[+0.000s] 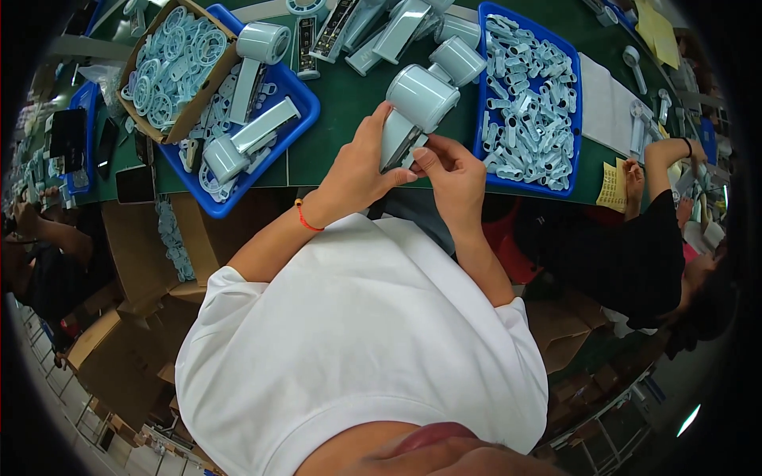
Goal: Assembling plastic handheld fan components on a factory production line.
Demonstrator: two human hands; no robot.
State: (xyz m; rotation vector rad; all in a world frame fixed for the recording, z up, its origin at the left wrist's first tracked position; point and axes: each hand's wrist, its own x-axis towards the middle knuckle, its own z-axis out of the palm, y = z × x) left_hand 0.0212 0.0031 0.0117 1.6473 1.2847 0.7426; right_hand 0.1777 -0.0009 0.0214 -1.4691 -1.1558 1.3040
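My left hand (359,170) is wrapped round the handle of a light blue device (423,97), which has a drum-shaped head and a flat, boxy handle. The open side of the handle shows dark parts inside. My right hand (458,176) is closed, its thumb and fingertips pinched against the handle's lower edge. Whatever lies between those fingertips is hidden. Just beyond the held device lies a similar light blue device (458,60). To the right, a blue tray (482,119) carries many small light blue plastic pieces (530,103).
At left, a cardboard box (190,119) of ring-shaped parts (176,63) rests on another blue tray (298,123) with more devices (270,127). Several handle units (401,32) lie at the back of the green table (329,103). A co-worker's arm (663,163) reaches in at right, near yellow paper (611,186).
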